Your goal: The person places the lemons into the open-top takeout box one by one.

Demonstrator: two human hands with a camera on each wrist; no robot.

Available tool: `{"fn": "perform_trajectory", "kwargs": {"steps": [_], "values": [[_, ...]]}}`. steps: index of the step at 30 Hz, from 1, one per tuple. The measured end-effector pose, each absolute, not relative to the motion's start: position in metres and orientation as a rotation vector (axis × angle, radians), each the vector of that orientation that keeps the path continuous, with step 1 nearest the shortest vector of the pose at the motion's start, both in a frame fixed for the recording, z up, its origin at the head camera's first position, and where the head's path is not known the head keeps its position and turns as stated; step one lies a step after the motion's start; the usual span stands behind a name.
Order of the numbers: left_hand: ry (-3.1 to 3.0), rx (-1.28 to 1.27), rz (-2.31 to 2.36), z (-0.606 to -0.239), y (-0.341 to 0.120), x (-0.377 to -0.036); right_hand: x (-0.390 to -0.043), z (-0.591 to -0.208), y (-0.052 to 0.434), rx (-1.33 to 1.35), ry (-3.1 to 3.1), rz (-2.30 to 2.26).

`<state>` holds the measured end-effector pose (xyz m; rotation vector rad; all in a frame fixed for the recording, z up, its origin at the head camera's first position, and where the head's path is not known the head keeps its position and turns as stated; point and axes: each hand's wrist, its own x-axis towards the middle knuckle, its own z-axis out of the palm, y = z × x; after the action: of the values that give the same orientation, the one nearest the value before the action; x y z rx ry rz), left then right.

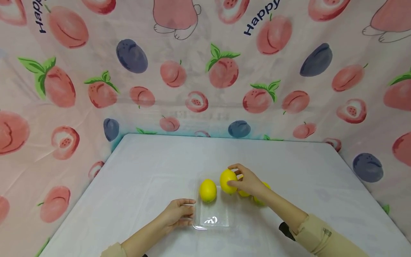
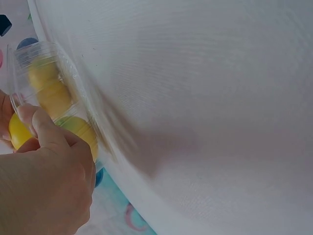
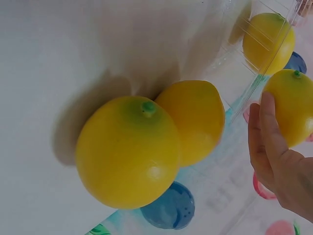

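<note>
Holding a yellow lemon (image 1: 228, 181) in my right hand (image 1: 248, 182), I have my fingers and thumb curled round its right side, and it sits just above the far right corner of the clear plastic tray (image 1: 221, 219) — whether it touches the tray's rim I cannot tell. My left hand (image 1: 176, 214) lies on the tabletop (image 1: 144, 171) at the tray's left wall, fingers nearly straight and pressed against the plastic, thumb at the rim; it grips nothing. A second lemon (image 1: 208, 190) rests inside the tray, in its far left part, well clear of my left fingers. The tray itself stands near the middle of the tabletop, somewhat toward the near edge. Two more lemons lie on the tabletop just right of the tray, mostly hidden behind my right hand in the head view; the right wrist view shows them plainly — the nearer lemon (image 3: 128, 152) with its green stem end up, touching the other lemon (image 3: 195, 120) beside it. That same view shows the held lemon against my palm and the trayed lemon through the clear wall. In the left wrist view the tray is blurred, yellow shapes showing through it. Behind and around the tabletop hangs a fruit-printed cloth (image 1: 96, 71), pink peaches and dark plums on it.
</note>
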<state>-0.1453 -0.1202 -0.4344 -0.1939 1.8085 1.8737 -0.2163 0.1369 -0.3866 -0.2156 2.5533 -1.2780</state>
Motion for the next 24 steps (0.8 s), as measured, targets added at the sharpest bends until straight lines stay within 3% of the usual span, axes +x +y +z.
{"fn": "perform_trajectory", "kwargs": {"steps": [11,24], "values": [[1.788,-0.168,1.879,-0.435,-0.118,-0.147,-0.212,-0.381,0.128,-0.367,2.572,-1.223],[1.778,-0.166,1.894,-0.438,-0.116,-0.149,-0.197,-0.382,0.118,-0.349,2.520,-1.276]]}}
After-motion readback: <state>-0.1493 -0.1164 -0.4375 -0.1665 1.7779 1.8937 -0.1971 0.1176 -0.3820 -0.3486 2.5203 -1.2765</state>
